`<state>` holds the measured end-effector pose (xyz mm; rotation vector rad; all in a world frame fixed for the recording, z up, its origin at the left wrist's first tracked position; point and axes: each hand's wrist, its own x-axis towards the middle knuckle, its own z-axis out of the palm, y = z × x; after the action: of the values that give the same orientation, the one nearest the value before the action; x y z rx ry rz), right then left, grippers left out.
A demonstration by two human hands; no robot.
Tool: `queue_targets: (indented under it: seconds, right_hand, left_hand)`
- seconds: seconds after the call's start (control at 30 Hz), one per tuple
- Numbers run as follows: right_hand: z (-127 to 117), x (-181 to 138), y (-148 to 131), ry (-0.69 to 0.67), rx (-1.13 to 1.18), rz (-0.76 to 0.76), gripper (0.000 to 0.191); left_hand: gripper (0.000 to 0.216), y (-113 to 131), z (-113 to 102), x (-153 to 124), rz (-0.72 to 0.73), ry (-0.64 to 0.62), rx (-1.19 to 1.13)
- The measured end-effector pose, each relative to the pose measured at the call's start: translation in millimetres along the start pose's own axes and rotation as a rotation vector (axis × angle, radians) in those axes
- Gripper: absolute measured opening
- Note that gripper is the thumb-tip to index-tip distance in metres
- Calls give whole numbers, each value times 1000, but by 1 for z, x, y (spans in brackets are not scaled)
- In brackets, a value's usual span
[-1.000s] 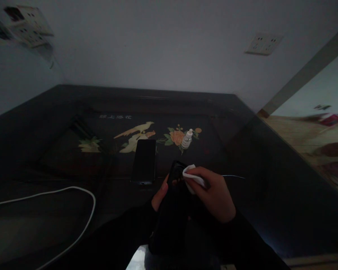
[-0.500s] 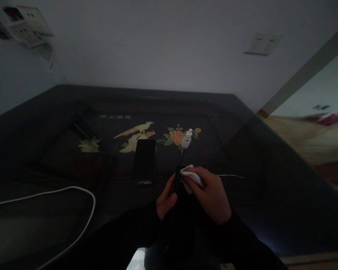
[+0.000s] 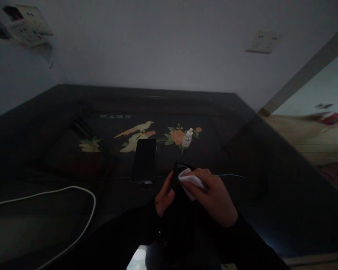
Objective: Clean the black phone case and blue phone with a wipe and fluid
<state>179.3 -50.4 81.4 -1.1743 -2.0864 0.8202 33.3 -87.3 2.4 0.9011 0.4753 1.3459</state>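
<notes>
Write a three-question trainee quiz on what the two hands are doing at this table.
1. True or false: the right hand presses a white wipe against the black object held by the left hand.
2. What lies flat on the table just beyond the left hand? A) scissors B) dark phone C) mug
3. Fill in: the small clear bottle stands beside a painted orange ____.
Key: 1 true; 2 B; 3 flower.
</notes>
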Motion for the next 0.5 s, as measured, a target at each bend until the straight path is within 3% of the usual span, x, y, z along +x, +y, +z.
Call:
queue_targets:
  seconds: [0.13, 0.37, 0.47, 0.5]
  right_hand:
    - [1, -1, 5, 120, -78, 50, 12]
    - [7, -3, 0, 89, 3, -87, 14]
    - [5, -3, 0, 9, 26, -162, 15]
    - [4, -3, 1, -33, 25, -189, 15]
  left_hand:
    - [42, -3, -3, 1, -1, -164, 2]
    - [38, -1, 4, -2, -6, -84, -33]
    - [37, -4, 0, -2, -45, -71, -35]
    - [37, -5, -1, -2, -63, -14, -38]
